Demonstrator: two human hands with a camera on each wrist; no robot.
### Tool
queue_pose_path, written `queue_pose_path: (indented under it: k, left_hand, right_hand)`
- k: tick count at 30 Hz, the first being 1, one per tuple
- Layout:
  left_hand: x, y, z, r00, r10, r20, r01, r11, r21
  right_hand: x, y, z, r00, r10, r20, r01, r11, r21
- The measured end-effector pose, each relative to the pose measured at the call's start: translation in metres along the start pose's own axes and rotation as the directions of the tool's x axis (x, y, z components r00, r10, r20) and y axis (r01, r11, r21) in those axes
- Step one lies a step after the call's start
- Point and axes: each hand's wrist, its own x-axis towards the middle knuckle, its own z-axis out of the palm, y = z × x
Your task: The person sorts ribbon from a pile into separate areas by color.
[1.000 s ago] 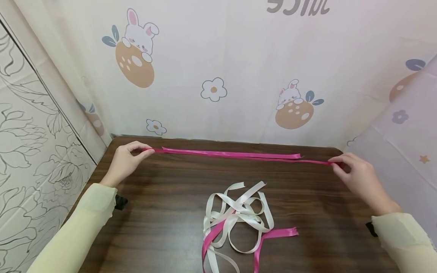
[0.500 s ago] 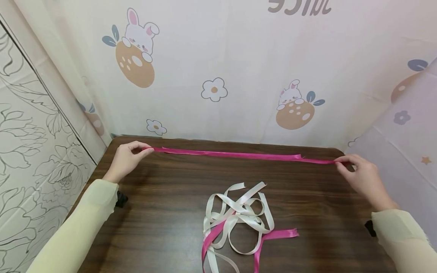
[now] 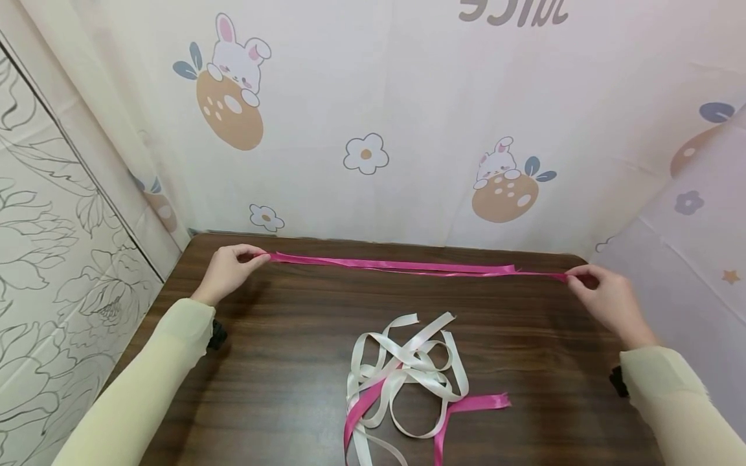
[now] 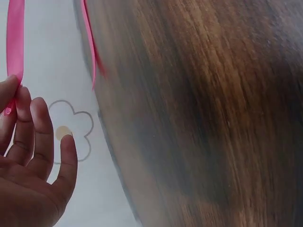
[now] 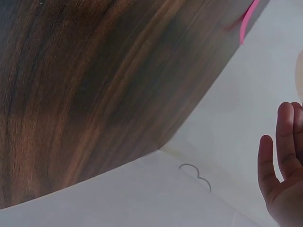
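Mirrored, cropped "Juice" lettering (image 3: 521, 13) marks the curtain (image 3: 431, 97); my left hand (image 3: 230, 272) and right hand (image 3: 609, 298) pinch a pink ribbon (image 4: 15, 42) stretched between them, beside a 2nd strip (image 3: 396, 265).

A single piece of lettering (image 3: 513, 11) shows, in large grey characters on the pale printed cloth (image 3: 425, 84) that hangs behind the far edge of the table (image 3: 280, 388). It stands high above that edge, nearer the table's far right corner than its far left one, and it runs the wrong way round. The top of the view cuts off part of the characters, but read backwards, from right to left, they appear to spell "JUICE".
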Motion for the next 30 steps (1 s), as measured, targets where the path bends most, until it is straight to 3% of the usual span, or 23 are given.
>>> queue_pose_path:
  k: [4, 13, 20, 30]
  left_hand:
    - [0.006, -0.004, 0.005, 1.000, -0.013, 0.026, 0.012, 1.000, 0.019]
    - [0.016, -0.009, 0.020, 1.000, -0.017, 0.021, 0.017, 0.999, 0.038]
    - [0.022, -0.010, 0.030, 0.999, -0.023, 0.032, 0.022, 0.998, 0.053]
    - [0.028, -0.004, 0.037, 0.992, -0.112, 0.056, 0.102, 0.983, 0.154]
  right_hand:
    - [0.005, 0.004, 0.006, 0.999, 0.029, 0.034, -0.029, 1.000, -0.001]
    - [0.015, 0.006, 0.021, 0.990, 0.096, 0.108, -0.094, 0.995, -0.021]
    - [0.026, 0.009, 0.039, 0.982, 0.151, 0.113, -0.146, 0.988, -0.046]
    - [0.035, 0.014, 0.055, 0.974, 0.179, 0.139, -0.172, 0.983, -0.062]
